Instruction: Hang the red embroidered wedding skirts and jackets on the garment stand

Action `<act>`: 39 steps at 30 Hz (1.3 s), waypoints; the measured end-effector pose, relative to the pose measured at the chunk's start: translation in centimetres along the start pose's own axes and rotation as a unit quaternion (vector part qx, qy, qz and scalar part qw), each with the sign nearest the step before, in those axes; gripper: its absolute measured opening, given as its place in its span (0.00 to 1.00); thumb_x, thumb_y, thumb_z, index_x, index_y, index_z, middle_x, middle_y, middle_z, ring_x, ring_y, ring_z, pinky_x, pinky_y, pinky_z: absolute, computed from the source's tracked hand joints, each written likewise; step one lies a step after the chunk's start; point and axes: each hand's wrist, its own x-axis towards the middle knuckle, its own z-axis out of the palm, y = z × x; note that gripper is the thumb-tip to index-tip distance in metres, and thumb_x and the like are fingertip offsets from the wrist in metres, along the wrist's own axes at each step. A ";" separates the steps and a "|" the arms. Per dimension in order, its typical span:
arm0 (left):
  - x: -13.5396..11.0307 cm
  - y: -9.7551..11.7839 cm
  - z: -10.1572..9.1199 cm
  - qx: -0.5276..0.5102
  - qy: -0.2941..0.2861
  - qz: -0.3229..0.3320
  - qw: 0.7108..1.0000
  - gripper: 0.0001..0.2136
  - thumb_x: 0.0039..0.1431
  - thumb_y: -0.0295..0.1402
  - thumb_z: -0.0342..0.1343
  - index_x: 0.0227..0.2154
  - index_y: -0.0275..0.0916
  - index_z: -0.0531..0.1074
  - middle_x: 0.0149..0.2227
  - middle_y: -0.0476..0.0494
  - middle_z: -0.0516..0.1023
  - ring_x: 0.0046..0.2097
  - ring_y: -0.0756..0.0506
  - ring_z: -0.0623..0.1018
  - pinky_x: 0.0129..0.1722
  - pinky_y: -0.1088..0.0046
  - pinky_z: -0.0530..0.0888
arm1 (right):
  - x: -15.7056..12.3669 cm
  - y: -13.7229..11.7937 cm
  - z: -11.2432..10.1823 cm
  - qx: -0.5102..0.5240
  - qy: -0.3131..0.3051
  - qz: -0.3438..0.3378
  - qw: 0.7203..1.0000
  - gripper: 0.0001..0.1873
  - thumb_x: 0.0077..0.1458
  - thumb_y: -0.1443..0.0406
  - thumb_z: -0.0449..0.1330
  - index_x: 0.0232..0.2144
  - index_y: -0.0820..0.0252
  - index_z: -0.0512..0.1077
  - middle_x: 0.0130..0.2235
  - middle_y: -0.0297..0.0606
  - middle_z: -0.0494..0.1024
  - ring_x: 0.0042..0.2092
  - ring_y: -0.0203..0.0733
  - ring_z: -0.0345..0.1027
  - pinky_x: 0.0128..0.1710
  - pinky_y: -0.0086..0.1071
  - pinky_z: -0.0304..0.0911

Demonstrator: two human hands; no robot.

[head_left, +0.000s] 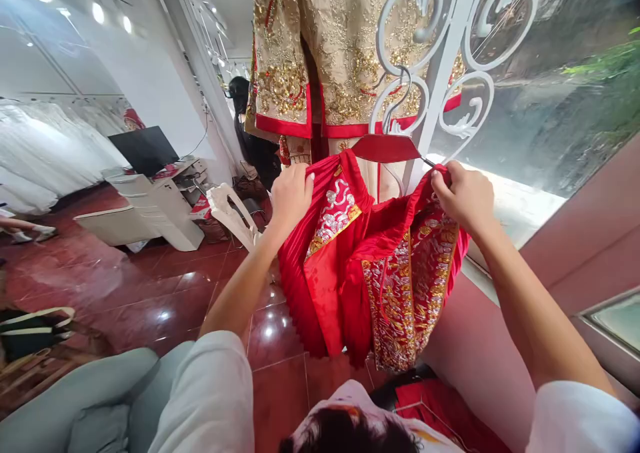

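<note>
A red pleated skirt [330, 293] with silver and gold embroidered panels hangs spread between my two hands. My left hand [293, 196] is closed on the upper left of its waistband. On the right, my right hand [465, 196] grips the other end of the waistband, near the hanger's clip. The red-covered hanger [387, 148] hooks onto a white scrolled metal stand [437, 59] by its metal hook. Behind it hangs a cream garment [345, 59] with gold beading and red trim.
A window [560, 79] lies to the right. At left stand a white desk [165, 206] with a black monitor [145, 149], a pale chair [233, 213] and a grey sofa [100, 393]. Red cloth [440, 413] lies low at front right. A person in black [255, 146] is behind.
</note>
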 end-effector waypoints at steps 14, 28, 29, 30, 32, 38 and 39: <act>-4.3 -2.4 1.6 -0.198 0.081 -0.130 0.968 0.20 0.67 0.42 0.37 0.50 0.35 0.64 0.42 0.35 0.77 0.41 0.42 0.77 0.42 0.67 0.70 | -0.8 -0.1 -1.2 0.022 -0.011 -0.010 1.000 0.22 0.60 0.50 0.43 0.27 0.59 0.64 0.24 0.39 0.64 0.25 0.35 0.43 0.28 0.31 0.39; -6.7 -4.9 -1.0 -0.276 0.002 -0.026 0.961 0.22 0.65 0.45 0.40 0.50 0.34 0.66 0.46 0.37 0.76 0.46 0.43 0.76 0.47 0.67 0.71 | 0.0 0.8 -3.8 -0.019 -0.038 -0.028 0.999 0.20 0.59 0.51 0.45 0.24 0.58 0.54 0.22 0.34 0.56 0.25 0.34 0.39 0.28 0.30 0.37; -6.6 -5.1 -1.2 -0.294 -0.007 -0.015 0.956 0.22 0.64 0.46 0.40 0.50 0.34 0.67 0.46 0.37 0.76 0.47 0.43 0.76 0.47 0.67 0.71 | 0.0 0.8 -3.9 -0.014 -0.041 -0.028 0.999 0.20 0.59 0.50 0.45 0.24 0.58 0.54 0.22 0.34 0.56 0.25 0.34 0.39 0.28 0.30 0.38; -6.5 -5.3 -1.3 -0.309 -0.013 -0.007 0.951 0.23 0.64 0.47 0.40 0.50 0.34 0.67 0.46 0.37 0.76 0.46 0.43 0.76 0.47 0.68 0.71 | 0.0 0.8 -3.9 -0.009 -0.043 -0.029 0.999 0.20 0.59 0.50 0.44 0.24 0.58 0.53 0.22 0.34 0.56 0.25 0.34 0.40 0.28 0.30 0.38; -6.4 -5.4 -1.4 -0.329 -0.011 0.003 0.944 0.25 0.64 0.49 0.37 0.48 0.34 0.68 0.44 0.37 0.77 0.44 0.43 0.76 0.45 0.68 0.71 | 0.0 0.9 -3.9 -0.007 -0.045 -0.032 0.998 0.21 0.59 0.49 0.44 0.24 0.58 0.53 0.21 0.34 0.56 0.25 0.34 0.41 0.27 0.30 0.39; -6.3 -5.4 -1.4 -0.322 -0.018 -0.009 0.947 0.29 0.63 0.52 0.35 0.45 0.33 0.72 0.38 0.39 0.79 0.36 0.44 0.76 0.39 0.68 0.72 | 0.3 1.5 -3.7 -0.008 -0.038 -0.047 0.998 0.21 0.59 0.50 0.45 0.23 0.57 0.53 0.20 0.34 0.56 0.24 0.35 0.42 0.27 0.30 0.39; -6.1 -5.5 -1.5 -0.318 -0.024 -0.010 0.948 0.29 0.63 0.52 0.35 0.45 0.34 0.72 0.38 0.38 0.79 0.37 0.44 0.76 0.40 0.68 0.72 | 0.2 1.5 -3.7 -0.004 -0.039 -0.053 0.998 0.20 0.59 0.50 0.45 0.23 0.57 0.53 0.21 0.35 0.57 0.24 0.35 0.42 0.27 0.30 0.40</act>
